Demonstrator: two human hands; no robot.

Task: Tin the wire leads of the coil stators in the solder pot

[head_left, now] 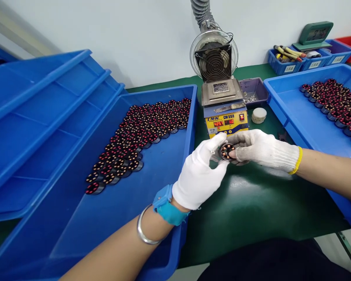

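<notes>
A small round black part (226, 151) with copper-coloured spots on its face is held between my two gloved hands, just in front of the yellow and blue solder pot (226, 121). My left hand (200, 171), in a white glove, grips its left side between thumb and fingers. From the right, my right hand (256, 150), in a white knitted glove with greyed fingertips, closes on the same part, its thumb at the face. Many similar parts (146, 125) stand in rows in the left blue tray (193, 128).
Stacked blue trays (46, 97) lean at the left. Behind the pot stands a fan (215, 62) with a duct. A purple bin (256, 88), a round white container (259, 115) and the right blue tray (289, 113) of parts are to the right.
</notes>
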